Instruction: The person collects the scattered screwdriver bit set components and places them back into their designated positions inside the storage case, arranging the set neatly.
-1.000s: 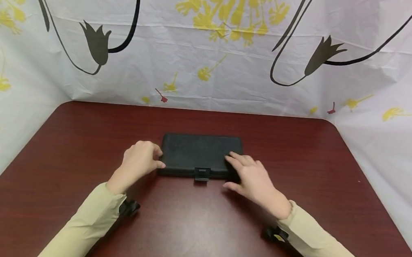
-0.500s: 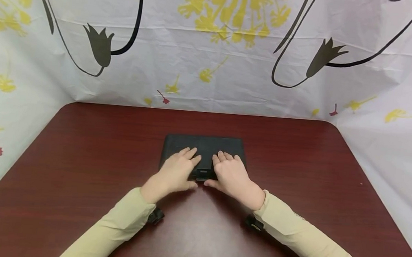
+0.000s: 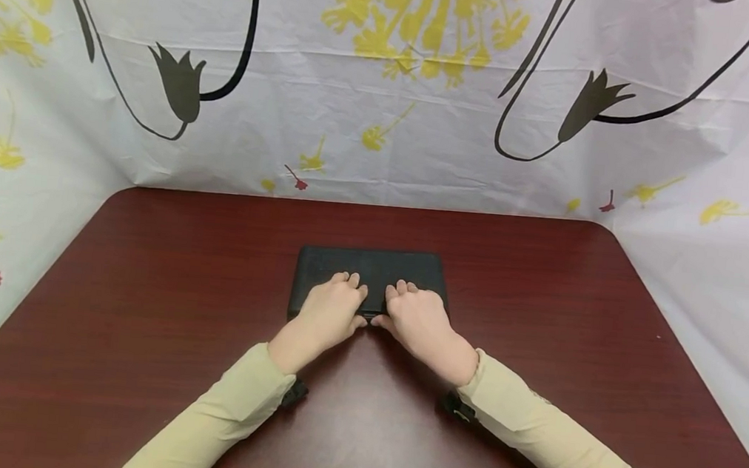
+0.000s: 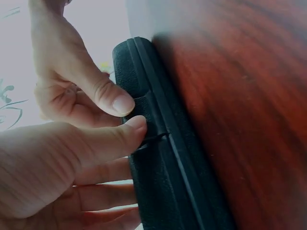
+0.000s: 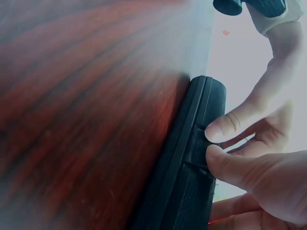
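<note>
A flat black plastic case [image 3: 319,259] lies closed on the table, its front edge toward me. My left hand [image 3: 328,308] and right hand [image 3: 422,320] sit side by side near its middle, fingers bent over the lid. Both thumbs press on the latch [image 4: 152,114] at the front edge, which lies flat against the case. In the right wrist view the two thumb tips stand close together on that latch [image 5: 195,148]. Part of the lid is covered by the hands.
The case stands on a dark red wood table [image 3: 212,249] with rounded far corners. Behind and at both sides hangs a white sheet [image 3: 448,159] with flower prints. A small black device [image 3: 460,405] sits under the right cuff.
The left hand has come in from the case's left end, and the right has shifted left to the middle. The latch, sticking out before, is now folded up against the front edge.
</note>
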The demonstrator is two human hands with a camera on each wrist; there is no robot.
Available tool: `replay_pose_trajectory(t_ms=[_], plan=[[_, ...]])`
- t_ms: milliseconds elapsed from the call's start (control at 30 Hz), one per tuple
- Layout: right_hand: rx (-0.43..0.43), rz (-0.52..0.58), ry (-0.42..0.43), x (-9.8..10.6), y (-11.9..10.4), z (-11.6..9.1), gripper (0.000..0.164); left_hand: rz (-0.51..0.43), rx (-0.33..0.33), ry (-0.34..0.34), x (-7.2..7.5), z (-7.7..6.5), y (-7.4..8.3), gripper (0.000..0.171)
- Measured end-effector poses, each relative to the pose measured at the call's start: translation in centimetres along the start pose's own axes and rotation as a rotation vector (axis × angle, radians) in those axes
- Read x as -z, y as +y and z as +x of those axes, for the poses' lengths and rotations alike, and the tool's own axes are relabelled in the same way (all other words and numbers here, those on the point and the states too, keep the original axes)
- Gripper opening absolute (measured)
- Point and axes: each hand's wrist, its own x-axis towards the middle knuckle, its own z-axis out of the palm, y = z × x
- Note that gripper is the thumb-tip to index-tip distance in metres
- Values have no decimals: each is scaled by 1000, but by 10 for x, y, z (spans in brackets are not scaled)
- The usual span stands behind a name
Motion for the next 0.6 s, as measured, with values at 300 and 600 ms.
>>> replay_pose_trajectory(t_ms=[300, 600], plan=[[5, -64, 31, 4, -7, 3, 43, 67, -89, 89, -3, 4, -4, 24], [-5, 8, -25, 8, -5, 5, 34, 46, -91, 74, 4, 3, -8, 17]])
